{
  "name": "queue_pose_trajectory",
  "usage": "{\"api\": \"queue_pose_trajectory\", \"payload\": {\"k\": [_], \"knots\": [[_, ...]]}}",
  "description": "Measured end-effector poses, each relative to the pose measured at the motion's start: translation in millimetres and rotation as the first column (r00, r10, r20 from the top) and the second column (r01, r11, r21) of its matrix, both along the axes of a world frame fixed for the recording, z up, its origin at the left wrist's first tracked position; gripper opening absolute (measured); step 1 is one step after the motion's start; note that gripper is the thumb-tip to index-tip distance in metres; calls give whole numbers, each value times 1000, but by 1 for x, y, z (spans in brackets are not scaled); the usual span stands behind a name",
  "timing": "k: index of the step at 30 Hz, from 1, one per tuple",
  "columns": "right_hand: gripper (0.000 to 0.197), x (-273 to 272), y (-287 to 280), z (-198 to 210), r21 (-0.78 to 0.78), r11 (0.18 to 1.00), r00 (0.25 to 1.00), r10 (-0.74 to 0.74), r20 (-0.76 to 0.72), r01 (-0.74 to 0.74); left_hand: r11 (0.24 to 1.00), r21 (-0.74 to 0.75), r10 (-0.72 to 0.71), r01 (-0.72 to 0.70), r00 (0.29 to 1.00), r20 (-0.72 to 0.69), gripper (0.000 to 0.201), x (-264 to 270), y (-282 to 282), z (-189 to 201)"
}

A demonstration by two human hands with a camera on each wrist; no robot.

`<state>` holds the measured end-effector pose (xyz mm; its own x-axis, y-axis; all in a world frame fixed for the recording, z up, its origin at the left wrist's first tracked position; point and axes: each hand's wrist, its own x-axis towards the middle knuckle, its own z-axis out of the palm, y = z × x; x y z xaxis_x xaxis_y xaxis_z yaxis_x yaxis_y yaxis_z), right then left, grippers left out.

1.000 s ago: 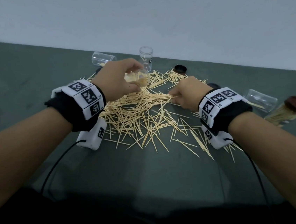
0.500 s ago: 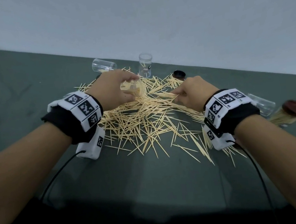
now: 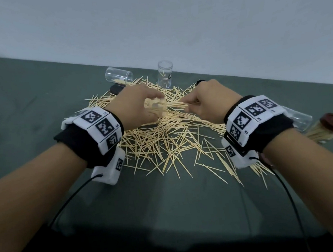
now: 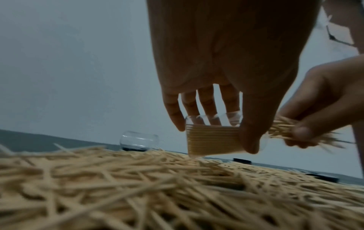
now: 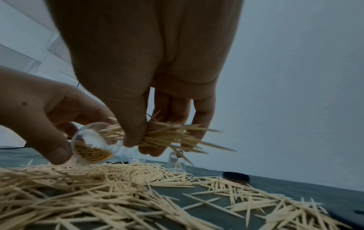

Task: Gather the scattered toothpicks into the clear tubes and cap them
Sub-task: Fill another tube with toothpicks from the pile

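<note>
A wide pile of loose toothpicks (image 3: 163, 138) covers the dark green table. Above it my left hand (image 3: 139, 108) grips a clear tube (image 4: 213, 137) lying sideways, more than half full of toothpicks, its mouth (image 5: 94, 144) turned toward my right hand. My right hand (image 3: 206, 103) pinches a bundle of toothpicks (image 5: 167, 135) whose tips reach into the tube's mouth. An empty clear tube (image 3: 119, 75) lies on its side at the back, and another clear tube (image 3: 165, 73) stands upright near it.
Dark caps lie at the pile's far edge (image 3: 116, 89) and further right (image 5: 236, 176). At the right sit an empty tube on its side (image 3: 298, 117) and a filled tube with a dark red cap (image 3: 326, 129). Cables trail from both wrist cameras.
My right hand has lifted a bundle of toothpicks off the pile and brought it left to the mouth of the tube. The left hand has turned the tube toward it.
</note>
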<state>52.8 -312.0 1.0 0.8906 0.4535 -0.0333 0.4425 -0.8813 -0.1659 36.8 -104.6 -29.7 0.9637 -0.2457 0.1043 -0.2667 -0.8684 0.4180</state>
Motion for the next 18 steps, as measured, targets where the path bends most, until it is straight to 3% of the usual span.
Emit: {"api": "queue_pose_trajectory", "payload": {"k": [10, 13, 18], "knots": [[29, -1, 10, -10, 32, 998, 993, 51, 102, -54, 983, -183, 27, -33, 999, -40, 59, -4, -10, 1], [24, -1, 14, -14, -23, 996, 982, 85, 167, -82, 982, -184, 50, -53, 999, -19, 60, -2, -9, 1], [25, -3, 16, -15, -42, 998, 991, 54, 120, -50, 983, -174, 59, -60, 998, -14, 61, -2, -9, 0]]}}
